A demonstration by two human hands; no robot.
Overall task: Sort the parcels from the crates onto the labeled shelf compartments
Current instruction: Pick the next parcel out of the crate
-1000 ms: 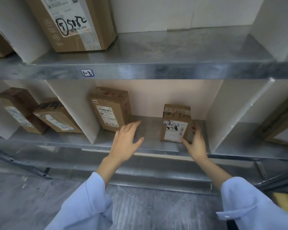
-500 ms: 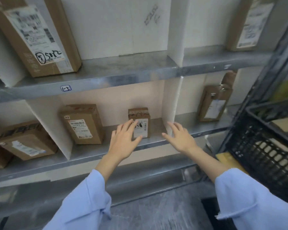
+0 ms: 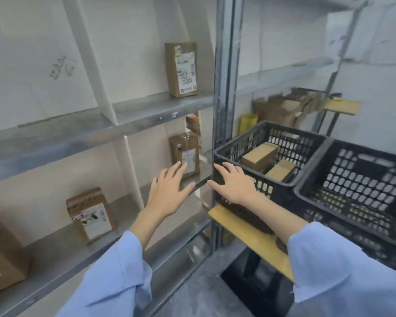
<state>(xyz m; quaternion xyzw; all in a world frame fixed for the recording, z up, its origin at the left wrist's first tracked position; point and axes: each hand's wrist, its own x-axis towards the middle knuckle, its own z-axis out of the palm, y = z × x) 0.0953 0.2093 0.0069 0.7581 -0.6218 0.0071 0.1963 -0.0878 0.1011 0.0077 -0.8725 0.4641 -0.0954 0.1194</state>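
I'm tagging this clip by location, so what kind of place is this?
Probably a parcel sorting room: metal shelving with white dividers, labelled cardboard parcels in its compartments, and black plastic crates holding more.

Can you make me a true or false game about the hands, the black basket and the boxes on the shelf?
1. The left hand and the right hand both hold nothing. True.
2. The black crate next to the shelf is empty. False: brown parcels lie in it.
3. The upper parcel on the shelf lies flat on its back. False: it stands upright, with its label facing out.
4. The sleeves are light blue. True.
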